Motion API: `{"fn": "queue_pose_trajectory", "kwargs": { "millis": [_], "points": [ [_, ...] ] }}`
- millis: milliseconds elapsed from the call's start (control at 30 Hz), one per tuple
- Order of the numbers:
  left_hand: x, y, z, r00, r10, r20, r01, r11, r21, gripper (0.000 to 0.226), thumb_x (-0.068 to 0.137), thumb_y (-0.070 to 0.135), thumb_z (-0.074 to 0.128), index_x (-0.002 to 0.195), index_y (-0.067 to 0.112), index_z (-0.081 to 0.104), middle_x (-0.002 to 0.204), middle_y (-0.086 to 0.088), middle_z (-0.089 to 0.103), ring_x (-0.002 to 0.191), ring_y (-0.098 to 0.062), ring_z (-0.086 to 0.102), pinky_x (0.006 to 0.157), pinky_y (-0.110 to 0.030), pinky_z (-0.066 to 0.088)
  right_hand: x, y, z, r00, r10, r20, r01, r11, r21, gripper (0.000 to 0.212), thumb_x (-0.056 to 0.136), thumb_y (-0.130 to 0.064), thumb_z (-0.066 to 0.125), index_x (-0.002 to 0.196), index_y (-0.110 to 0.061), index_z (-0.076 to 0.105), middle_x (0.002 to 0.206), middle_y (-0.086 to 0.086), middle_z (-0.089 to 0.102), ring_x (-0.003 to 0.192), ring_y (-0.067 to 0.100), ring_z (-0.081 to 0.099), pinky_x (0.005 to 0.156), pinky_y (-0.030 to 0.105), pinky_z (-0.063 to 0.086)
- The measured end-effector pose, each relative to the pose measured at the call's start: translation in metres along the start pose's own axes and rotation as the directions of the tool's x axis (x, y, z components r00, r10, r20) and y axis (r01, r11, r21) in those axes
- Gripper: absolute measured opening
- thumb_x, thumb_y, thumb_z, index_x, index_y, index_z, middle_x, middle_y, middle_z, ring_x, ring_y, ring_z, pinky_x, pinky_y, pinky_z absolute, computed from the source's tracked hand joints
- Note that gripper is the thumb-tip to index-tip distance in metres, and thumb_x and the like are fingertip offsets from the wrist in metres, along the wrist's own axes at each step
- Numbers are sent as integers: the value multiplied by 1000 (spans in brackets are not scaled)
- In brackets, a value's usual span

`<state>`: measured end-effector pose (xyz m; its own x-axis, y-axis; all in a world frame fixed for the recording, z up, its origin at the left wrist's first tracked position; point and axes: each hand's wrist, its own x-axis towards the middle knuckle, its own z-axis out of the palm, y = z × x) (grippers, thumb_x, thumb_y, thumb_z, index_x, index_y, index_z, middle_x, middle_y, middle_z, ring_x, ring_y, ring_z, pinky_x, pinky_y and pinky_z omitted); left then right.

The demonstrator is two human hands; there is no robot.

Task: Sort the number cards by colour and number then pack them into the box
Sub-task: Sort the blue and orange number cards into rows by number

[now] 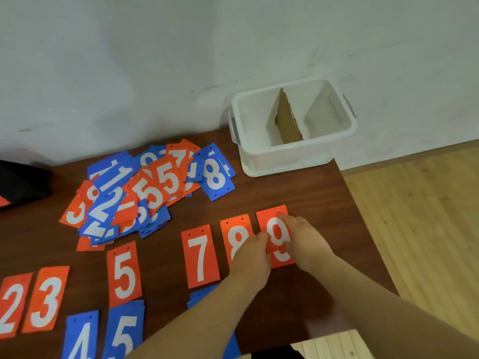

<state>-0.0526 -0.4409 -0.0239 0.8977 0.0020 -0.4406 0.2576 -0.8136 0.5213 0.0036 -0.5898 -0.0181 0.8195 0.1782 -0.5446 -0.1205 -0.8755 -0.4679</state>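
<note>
A row of red number cards lies on the dark wooden table [298, 193]: 2 [11, 305], 3 [46, 299], 5 [124, 273], 7 [200, 257], 8 [234, 234] and 9 [276, 234]. Blue cards 4 [81, 338] and 5 [124, 332] lie in front of them. My left hand [252, 255] rests over the red 8 and touches the left edge of the red 9. My right hand [307, 242] grips the red 9 at its right edge. A white plastic box [293, 154] with a cardboard divider stands at the back right corner.
A loose pile of mixed red and blue cards [145, 193] covers the table's back left. A black object [23, 182] sits at the far left edge. The table's right edge drops to a light wooden floor [420, 229]. A white wall stands behind.
</note>
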Motion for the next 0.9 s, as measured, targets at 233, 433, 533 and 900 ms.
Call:
{"fn": "queue_pose_trajectory", "kwargs": {
  "millis": [233, 433, 533, 900],
  "points": [
    [2, -6, 5, 997, 72, 11, -73, 975, 209, 40, 100, 27, 55, 140, 29, 56, 129, 1, 58, 120, -20, 55, 102, -36, 50, -2, 18, 6, 994, -21, -107, -4, 974, -228, 67, 91, -47, 67, 150, -37, 38, 152, 1, 31, 135, 26, 38, 105, 40, 48],
    [-14, -22, -44, 992, -16, -123, 26, 997, 78, 39, 98, 36, 59, 137, 31, 54, 130, 6, 55, 122, -15, 52, 100, -31, 47, -4, -17, -8, 983, -99, -155, 87, 993, -80, 73, 88, -51, 67, 151, -36, 33, 150, -2, 34, 137, 22, 37, 108, 41, 43],
    [-28, -54, -84, 969, -136, -207, 150, 987, 52, 44, 96, 42, 62, 138, 33, 52, 135, 8, 53, 128, -13, 50, 103, -32, 45, 0, -60, -3, 978, -176, -113, 177, 984, -4, 65, 88, -44, 70, 147, -36, 42, 151, -4, 34, 141, 20, 35, 111, 39, 40],
    [-90, -227, -208, 831, -404, -383, 384, 914, -133, 47, 95, 39, 66, 140, 28, 54, 135, 2, 55, 126, -17, 54, 101, -36, 50, 16, -211, 60, 943, -331, -24, 331, 943, 24, 54, 89, -46, 70, 138, -33, 52, 146, -3, 43, 132, 19, 46, 107, 37, 45]
  ]
}}
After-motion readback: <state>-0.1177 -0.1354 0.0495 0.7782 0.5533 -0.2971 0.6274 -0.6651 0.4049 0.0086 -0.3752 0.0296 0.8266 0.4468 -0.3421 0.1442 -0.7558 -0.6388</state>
